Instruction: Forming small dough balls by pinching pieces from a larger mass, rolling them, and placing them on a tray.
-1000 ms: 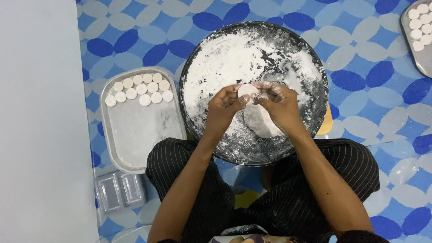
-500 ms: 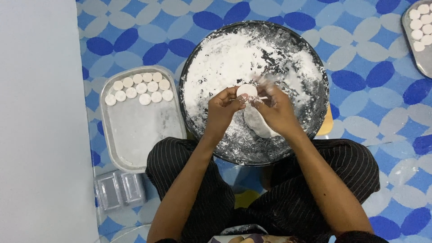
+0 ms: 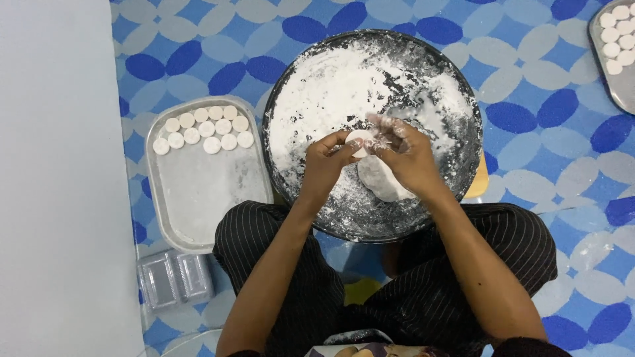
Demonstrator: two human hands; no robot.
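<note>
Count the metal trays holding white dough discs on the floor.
2. One tray lies left of the big round pan, by the person's knee. The other tray is at the top right corner, cut off by the frame edge; more may lie out of view.

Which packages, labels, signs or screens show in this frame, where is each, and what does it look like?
Clear plastic container: on the patterned floor mat below the left metal tray, beside the person's left knee; rectangular, see-through, with two compartments, empty as far as can be seen.
No labels, signs or screens in view.
</note>
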